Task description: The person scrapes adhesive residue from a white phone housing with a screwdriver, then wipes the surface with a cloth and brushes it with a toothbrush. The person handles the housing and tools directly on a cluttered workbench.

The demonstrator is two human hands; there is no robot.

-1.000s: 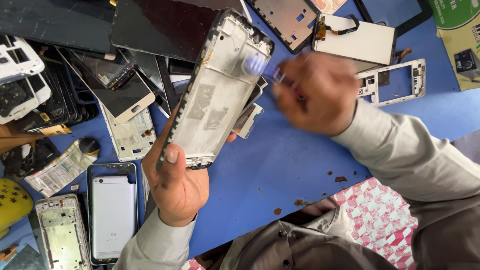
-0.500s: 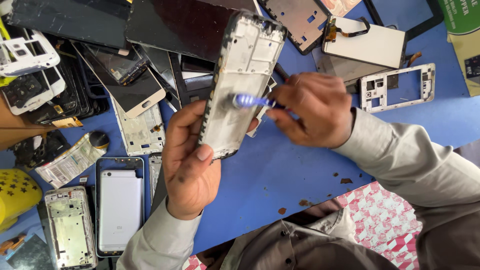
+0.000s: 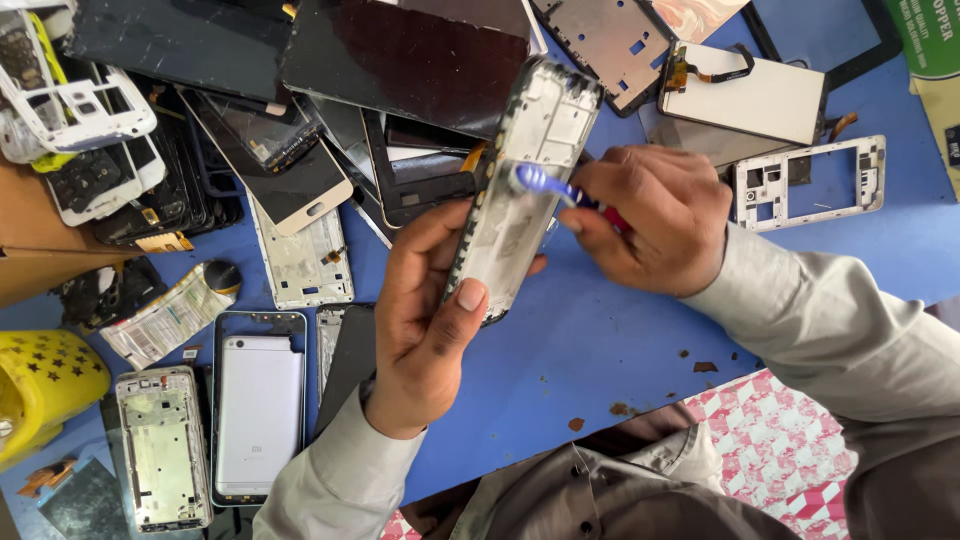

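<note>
Fingers [image 3: 455,300] gripping phone frame [image 3: 525,180] (tilted), right hand [image 3: 655,225] brushing toothbrush [image 3: 545,183]

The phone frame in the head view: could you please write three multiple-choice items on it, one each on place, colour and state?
1. Where is the phone frame?
A. Flat on the blue table
B. Held up in the left hand
C. Inside the yellow container

2. What colour is the end of the tool against the frame?
A. Blue
B. Green
C. Orange

3. What state is the right hand in?
A. Open and empty
B. Resting flat on the table
C. Closed around a tool

Answers:
1 B, the left hand wraps the frame's lower half, thumb on its face, above the blue table.
2 A, the brush-like tool shows a blue end on the frame.
3 C, the right hand has its fingers curled in a grip on the tool.
</note>
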